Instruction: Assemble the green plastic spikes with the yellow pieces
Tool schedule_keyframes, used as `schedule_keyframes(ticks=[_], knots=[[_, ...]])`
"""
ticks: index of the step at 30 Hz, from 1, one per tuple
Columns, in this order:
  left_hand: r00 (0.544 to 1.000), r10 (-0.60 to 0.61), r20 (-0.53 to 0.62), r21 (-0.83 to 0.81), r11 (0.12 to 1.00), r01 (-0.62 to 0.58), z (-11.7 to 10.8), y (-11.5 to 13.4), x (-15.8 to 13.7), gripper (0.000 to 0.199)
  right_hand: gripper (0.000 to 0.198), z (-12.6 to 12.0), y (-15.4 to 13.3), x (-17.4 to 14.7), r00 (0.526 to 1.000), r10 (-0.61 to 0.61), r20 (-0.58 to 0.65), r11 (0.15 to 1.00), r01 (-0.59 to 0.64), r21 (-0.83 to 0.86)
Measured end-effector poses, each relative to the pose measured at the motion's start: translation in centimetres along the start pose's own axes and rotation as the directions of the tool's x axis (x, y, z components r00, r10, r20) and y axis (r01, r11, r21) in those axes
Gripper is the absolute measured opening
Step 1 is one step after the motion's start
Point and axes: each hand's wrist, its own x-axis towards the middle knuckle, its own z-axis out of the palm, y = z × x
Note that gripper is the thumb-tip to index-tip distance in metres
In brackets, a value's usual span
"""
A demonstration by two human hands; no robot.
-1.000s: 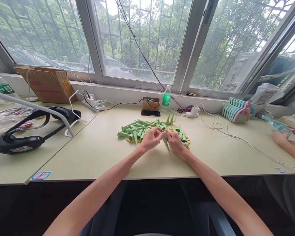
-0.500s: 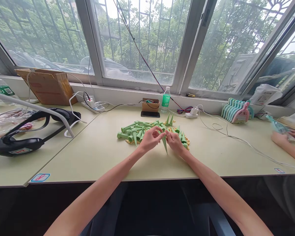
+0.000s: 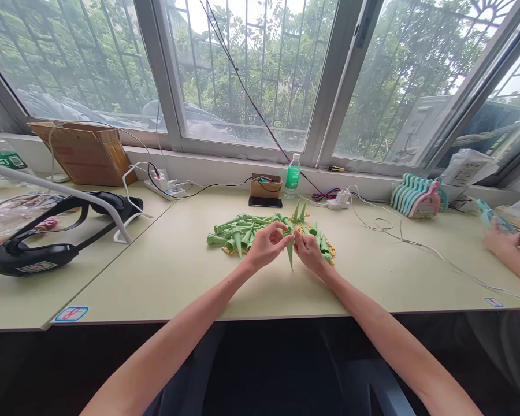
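A pointed green plastic cone (image 3: 290,254) hangs tip down between my two hands, just over the table. My left hand (image 3: 265,247) is closed in a pinch at its upper end, thumb and forefinger forming a ring. My right hand (image 3: 309,251) is closed too, its fingertips pressed together beside the top of the cone; what lies in them is hidden. Behind and around both hands spreads a pile of green cones (image 3: 237,236), some lying, a few standing point up. Small yellow pieces (image 3: 229,251) lie among and under them.
Behind the pile are a phone (image 3: 265,202), a small cardboard box (image 3: 265,186) and a bottle (image 3: 292,176). Black headgear (image 3: 39,254) lies left. White cables (image 3: 433,249) cross the right side, near small hangers (image 3: 416,196). Another person's hands (image 3: 502,238) hold something blue-green at far right.
The cone's tip has swung slightly left, and my right fingers have shifted a little at its top. At the far right, the other person's hands have moved slightly right.
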Motion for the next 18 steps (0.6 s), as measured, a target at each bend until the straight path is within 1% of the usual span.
schedule_keyframes(ticks=[4,13,18], knots=[[1.000,0.021,-0.001,0.061,0.998,-0.021,-0.03,0.10,-0.04,0.033,0.056,0.00,-0.08,-0.03,1.000,0.002,0.001,1.000,-0.002,-0.001],[0.993,0.114,-0.014,0.120,0.986,-0.112,-0.02,0.62,-0.15,0.034,0.056,-0.03,-0.41,-0.12,1.000,0.017,0.003,0.999,-0.017,0.037],[0.990,0.140,-0.008,0.139,0.981,-0.138,0.06,0.60,-0.23,0.033,0.055,-0.09,-0.30,-0.16,1.000,0.015,-0.002,0.999,-0.014,0.031]])
